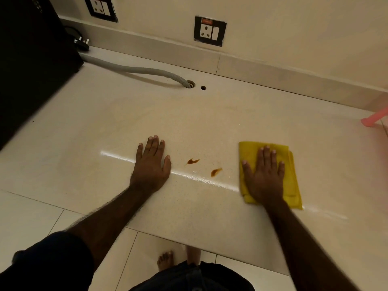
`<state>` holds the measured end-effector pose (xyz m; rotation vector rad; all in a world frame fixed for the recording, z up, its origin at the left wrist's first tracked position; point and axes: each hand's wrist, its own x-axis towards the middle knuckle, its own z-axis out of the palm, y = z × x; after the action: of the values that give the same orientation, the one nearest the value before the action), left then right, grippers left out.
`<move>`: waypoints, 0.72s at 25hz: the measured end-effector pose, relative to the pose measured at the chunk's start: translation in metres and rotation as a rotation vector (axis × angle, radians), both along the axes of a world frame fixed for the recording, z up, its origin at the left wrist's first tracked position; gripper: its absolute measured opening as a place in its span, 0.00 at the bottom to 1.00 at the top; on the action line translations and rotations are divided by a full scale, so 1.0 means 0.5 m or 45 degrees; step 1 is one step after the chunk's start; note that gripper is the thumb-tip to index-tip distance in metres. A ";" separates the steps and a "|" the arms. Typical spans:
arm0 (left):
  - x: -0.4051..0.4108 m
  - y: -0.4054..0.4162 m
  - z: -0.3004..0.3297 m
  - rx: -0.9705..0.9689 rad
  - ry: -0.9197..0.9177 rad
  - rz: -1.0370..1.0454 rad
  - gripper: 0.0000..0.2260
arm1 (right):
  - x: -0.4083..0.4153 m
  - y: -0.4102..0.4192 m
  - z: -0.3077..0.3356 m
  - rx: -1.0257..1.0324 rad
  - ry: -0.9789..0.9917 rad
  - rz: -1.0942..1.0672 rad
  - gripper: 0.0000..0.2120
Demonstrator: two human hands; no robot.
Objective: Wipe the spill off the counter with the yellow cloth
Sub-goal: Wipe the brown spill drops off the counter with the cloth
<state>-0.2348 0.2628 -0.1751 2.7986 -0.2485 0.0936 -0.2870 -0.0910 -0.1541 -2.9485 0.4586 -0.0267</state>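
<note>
Two small brown spill marks (192, 161) lie on the pale counter (105, 122), the second one (215, 171) a little lower right of the first. My left hand (151, 162) rests flat on the counter just left of them, fingers apart, holding nothing. A folded yellow cloth (291, 177) lies flat to the right of the spill. My right hand (264, 173) presses palm-down on the cloth with fingers spread. A faint brownish smear shows on the counter farther back.
A grey corrugated hose (147, 70) runs into a hole (190, 84) near the back wall, with a smaller hole (203, 88) beside it. A dark appliance (31, 59) stands at the left. A pink object (375, 119) sits at the right edge. The counter's front edge runs just below my forearms.
</note>
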 end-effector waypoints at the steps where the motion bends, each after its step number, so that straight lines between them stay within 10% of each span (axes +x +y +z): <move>1: 0.002 -0.001 0.001 -0.008 0.001 -0.001 0.30 | 0.048 -0.024 0.009 0.034 0.030 -0.008 0.42; 12: -0.008 -0.002 0.012 -0.026 -0.017 0.018 0.30 | 0.232 0.071 0.043 -0.094 0.236 0.948 0.35; 18: -0.011 0.003 0.016 -0.012 0.051 0.010 0.31 | 0.083 -0.079 0.046 -0.073 0.226 0.770 0.36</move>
<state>-0.2402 0.2641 -0.1671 2.7888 -0.2272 0.0401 -0.2455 -0.1306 -0.1309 -3.0243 -0.4321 0.2968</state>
